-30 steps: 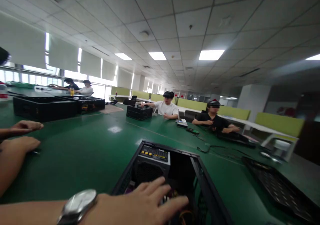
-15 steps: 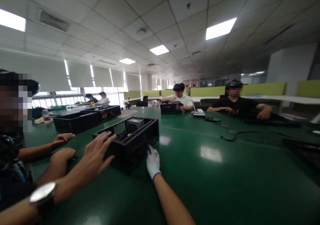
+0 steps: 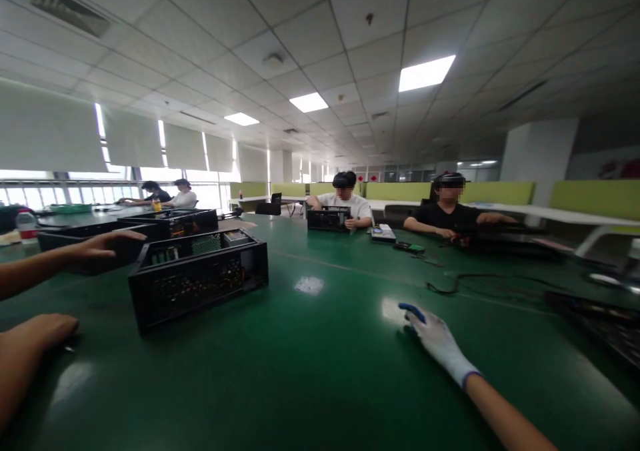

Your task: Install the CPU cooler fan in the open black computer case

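Observation:
My right hand (image 3: 434, 336) wears a white glove and rests on the green table (image 3: 320, 371) at centre right. Its fingers are closed round a small blue-handled tool (image 3: 413, 311) that sticks out past the fingertips. My left hand is out of view. A black open computer case (image 3: 200, 281) lies to the left, well apart from my right hand. A co-worker's bare hand (image 3: 103, 244) reaches to the case's far left corner. The co-worker's other hand (image 3: 37, 334) lies on the table at the left edge.
More black cases (image 3: 173, 223) stand behind the near one, and a water bottle (image 3: 26, 227) is at far left. Two people sit across the table with a case (image 3: 327, 219) and loose cables (image 3: 480, 281). A black panel (image 3: 600, 317) lies at right.
The view has swung right. My left hand with the watch has left the case and the picture. My gloved right hand has come away from the case's corner onto the open table.

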`<state>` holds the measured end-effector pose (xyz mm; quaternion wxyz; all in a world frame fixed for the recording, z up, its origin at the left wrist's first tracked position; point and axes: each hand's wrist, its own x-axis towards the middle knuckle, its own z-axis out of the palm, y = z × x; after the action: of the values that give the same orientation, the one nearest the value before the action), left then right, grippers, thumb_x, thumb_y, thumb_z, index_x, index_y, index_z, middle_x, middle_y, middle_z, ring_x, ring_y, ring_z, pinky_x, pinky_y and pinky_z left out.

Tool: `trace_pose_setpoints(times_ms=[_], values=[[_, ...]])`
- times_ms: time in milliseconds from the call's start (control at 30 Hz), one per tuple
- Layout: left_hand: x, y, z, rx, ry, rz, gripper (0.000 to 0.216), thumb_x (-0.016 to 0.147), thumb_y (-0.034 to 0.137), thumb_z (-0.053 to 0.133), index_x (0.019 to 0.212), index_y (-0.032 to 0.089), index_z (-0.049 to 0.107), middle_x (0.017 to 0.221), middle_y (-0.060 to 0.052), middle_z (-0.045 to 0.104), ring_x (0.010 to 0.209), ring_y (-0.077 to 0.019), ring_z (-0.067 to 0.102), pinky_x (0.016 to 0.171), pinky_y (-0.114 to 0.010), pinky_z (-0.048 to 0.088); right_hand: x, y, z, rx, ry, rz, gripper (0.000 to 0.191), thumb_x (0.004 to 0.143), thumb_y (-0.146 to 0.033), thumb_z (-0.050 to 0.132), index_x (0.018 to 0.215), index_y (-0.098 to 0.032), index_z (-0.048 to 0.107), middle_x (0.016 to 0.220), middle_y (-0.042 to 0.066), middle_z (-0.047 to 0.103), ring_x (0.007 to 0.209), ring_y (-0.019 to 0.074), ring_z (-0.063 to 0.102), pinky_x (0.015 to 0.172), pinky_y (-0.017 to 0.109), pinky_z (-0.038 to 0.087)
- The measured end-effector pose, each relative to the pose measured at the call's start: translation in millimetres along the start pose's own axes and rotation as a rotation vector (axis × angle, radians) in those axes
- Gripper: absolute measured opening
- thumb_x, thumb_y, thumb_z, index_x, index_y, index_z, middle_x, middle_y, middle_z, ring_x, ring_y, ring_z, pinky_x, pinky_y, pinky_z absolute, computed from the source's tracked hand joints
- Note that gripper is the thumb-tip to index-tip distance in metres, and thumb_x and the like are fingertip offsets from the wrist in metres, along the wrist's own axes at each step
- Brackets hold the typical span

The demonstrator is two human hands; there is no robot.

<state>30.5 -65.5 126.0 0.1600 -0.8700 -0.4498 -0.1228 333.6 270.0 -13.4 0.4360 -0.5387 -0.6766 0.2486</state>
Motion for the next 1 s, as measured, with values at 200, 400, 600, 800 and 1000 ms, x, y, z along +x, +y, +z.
trace_pose_setpoints(times_ms=[200,400,600,800,1000], values=[[-105,-322,-77,-0.048,-0.015,-0.378,0.016,0.079,0.056,0.058,0.086,0.052,0.072,0.08,0.014,0.067,0.098,-0.0235,0.074,0.086,-0.04,0.054,33,59,-41,0.125,-0.063,0.15,0.051,0.078,-0.057,0.053,0.107,-0.022,0.076,0.106,0.016,0.078,0.098,0.0348,0.072,0.093,0.046,0.052],[-159,-360,-42,0.05,0.401,-0.238,0.063,0.071,0.075,0.033,0.047,0.03,0.069,0.054,0.003,0.057,0.054,-0.0172,0.069,0.051,-0.028,0.035,42,54,-32,-0.016,-0.059,0.055,0.058,0.081,-0.061,0.042,0.112,-0.023,0.072,0.109,0.011,0.077,0.109,0.0343,0.07,0.105,0.047,0.05],[-54,-130,92,0.197,-0.184,0.099,0.057,0.074,0.07,0.041,0.034,0.033,0.053,0.045,-0.001,0.049,0.08,-0.0237,0.067,0.057,-0.029,0.005,30,45,-33,-0.21,-0.037,-0.05,0.063,0.081,-0.063,0.048,0.127,-0.023,0.065,0.128,0.013,0.07,0.119,0.036,0.066,0.104,0.049,0.052],[-34,-80,160,0.177,-0.263,0.061,0.096,0.08,0.071,-0.011,0.045,-0.003,0.038,0.039,0.01,0.019,0.1,-0.0044,0.059,0.057,-0.057,0.025,31,51,-33,-0.214,-0.081,-0.097,0.059,0.075,-0.059,0.059,0.121,-0.022,0.066,0.117,0.013,0.075,0.106,0.0354,0.072,0.096,0.049,0.057],[-40,-61,172,0.096,-0.259,-0.023,0.09,0.07,0.079,0.005,0.043,0.0,0.038,0.042,0.007,0.031,0.104,-0.0079,0.059,0.067,-0.063,0.017,29,50,-33,-0.149,-0.139,-0.178,0.051,0.073,-0.056,0.063,0.113,-0.024,0.069,0.112,0.012,0.077,0.103,0.0348,0.073,0.094,0.048,0.058]])
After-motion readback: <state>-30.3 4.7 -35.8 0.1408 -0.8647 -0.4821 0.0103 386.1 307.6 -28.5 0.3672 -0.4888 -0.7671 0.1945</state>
